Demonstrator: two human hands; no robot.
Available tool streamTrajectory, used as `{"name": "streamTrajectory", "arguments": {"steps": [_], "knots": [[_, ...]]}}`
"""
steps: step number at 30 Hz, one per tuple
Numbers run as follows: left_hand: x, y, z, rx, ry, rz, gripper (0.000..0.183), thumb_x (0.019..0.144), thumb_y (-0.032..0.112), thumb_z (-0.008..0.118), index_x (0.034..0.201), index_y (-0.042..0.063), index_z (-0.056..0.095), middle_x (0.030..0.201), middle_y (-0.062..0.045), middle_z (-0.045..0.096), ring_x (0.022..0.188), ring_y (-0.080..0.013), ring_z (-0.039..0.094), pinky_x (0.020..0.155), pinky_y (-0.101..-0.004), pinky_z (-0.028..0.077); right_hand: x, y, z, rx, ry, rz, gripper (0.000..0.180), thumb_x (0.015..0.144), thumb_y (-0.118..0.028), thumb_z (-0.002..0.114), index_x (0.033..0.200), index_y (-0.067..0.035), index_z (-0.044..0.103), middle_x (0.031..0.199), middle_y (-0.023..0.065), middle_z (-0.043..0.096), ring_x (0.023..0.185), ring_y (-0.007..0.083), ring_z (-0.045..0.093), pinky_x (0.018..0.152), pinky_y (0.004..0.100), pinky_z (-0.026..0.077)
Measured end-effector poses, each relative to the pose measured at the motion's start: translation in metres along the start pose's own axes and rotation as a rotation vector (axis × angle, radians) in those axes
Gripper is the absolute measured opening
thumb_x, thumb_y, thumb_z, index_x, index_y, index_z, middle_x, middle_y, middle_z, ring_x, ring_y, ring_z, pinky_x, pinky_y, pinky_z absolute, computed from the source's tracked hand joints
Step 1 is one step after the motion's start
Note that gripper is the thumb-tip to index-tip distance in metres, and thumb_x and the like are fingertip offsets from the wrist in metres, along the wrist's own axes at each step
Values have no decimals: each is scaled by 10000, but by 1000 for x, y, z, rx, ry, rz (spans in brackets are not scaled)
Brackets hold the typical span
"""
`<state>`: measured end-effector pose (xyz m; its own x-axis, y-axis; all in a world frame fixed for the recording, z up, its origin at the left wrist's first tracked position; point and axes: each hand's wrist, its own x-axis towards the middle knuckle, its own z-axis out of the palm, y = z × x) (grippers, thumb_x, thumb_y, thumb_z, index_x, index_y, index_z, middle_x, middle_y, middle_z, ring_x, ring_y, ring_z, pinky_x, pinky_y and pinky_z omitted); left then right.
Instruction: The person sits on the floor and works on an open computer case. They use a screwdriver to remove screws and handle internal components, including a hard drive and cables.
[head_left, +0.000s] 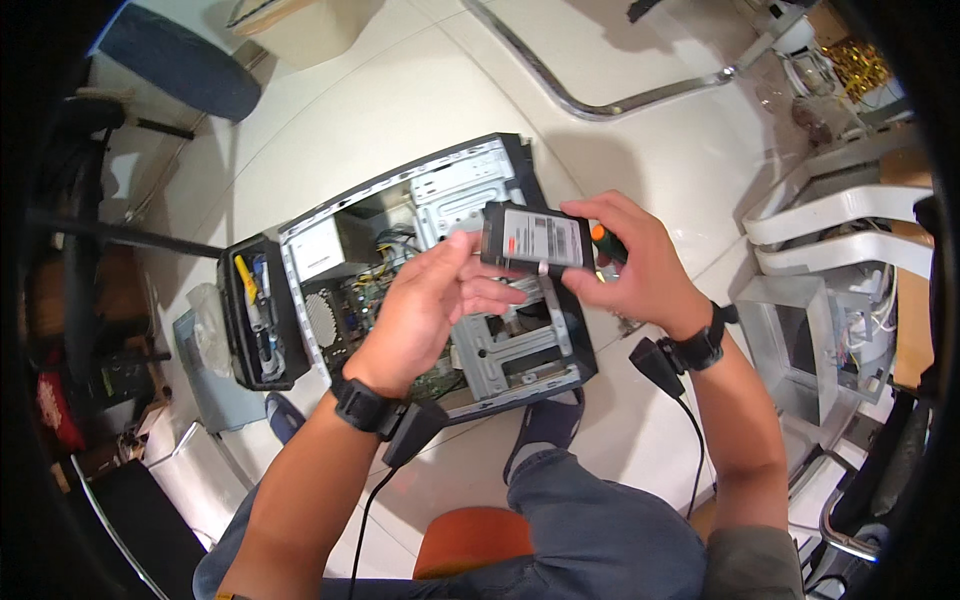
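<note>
A black 2.5-inch solid-state drive (538, 238) with a white printed label is held above an open computer case (457, 375) lying on its side. My right hand (637, 262) grips the drive's right end between thumb and fingers. Behind that hand, a screwdriver handle (609, 241), dark green with an orange end, shows beside the palm; how it is held is partly hidden. My left hand (442, 300) is at the drive's left end, thumb and fingertips around or against its edge. Below the hands lie the metal drive cage, a power supply (326, 244), cables and a circuit board.
Left of the case stands a black tool box (232, 322) with tools inside. A grey side panel (217, 397) lies beside it on the tiled floor. Chrome tubing (555, 86) curves across the floor ahead. Metal housings (787, 330) stand at the right, an orange stool (472, 544) below.
</note>
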<state>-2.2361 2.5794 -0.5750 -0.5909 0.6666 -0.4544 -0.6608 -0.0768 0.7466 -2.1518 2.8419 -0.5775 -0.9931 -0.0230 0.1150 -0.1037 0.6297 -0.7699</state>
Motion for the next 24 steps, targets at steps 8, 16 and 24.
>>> {"name": "streamTrajectory", "arguments": {"steps": [8,16,24], "knots": [[-12,-1,-12,65,35,-53,589,1170,398,313,1462,-83,488,1193,-213,737,995,-280,761,896,-357,598,-8,40,-25,1127,-40,592,557,1132,-489,268,1314,-88,609,1013,137,750,677,65,501,531,217,438],[-23,-5,-29,52,81,-96,577,1168,412,308,1427,-63,509,1170,-193,739,994,-272,756,890,-364,593,-6,99,-18,1135,45,829,527,1141,-482,303,1300,-78,602,1060,143,748,663,75,496,511,232,428],[-26,-10,-41,54,99,-105,575,1165,430,307,1411,-41,526,1173,-188,741,998,-267,753,892,-368,588,2,162,18,386,-3,825,371,1112,-384,523,1122,-42,664,894,44,674,675,95,563,564,269,457]]}}
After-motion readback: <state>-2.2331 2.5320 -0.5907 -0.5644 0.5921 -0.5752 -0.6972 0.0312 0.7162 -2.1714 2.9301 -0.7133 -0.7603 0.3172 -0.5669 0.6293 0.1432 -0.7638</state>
